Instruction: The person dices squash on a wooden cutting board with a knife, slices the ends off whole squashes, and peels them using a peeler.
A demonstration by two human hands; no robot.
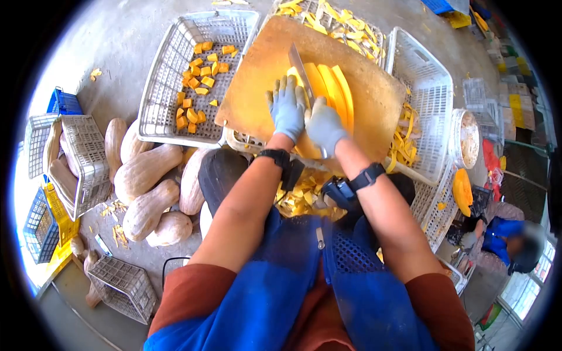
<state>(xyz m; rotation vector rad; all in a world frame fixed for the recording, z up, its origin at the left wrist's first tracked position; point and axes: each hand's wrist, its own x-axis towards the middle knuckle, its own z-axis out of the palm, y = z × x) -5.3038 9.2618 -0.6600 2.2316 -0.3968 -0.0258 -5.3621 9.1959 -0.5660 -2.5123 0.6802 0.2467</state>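
Observation:
My left hand [287,109], in a grey glove, lies with fingers stretched over a piece of pumpkin on the wooden cutting board [257,70]. Beside it, my right hand [325,124], gloved too, is wrapped round the handle end of a knife. The knife blade [300,67] points away from me and stands between the piece under my left hand and several long orange pumpkin slices [335,88] on the right. Most of the knife's handle is hidden by my right glove.
A white crate [153,99] with pumpkin cubes stands left of the board, another crate [430,70] right. Peelings [304,196] lie below my hands. Whole pumpkins [143,169] cover the floor at left. A co-worker [497,237] sits at far right.

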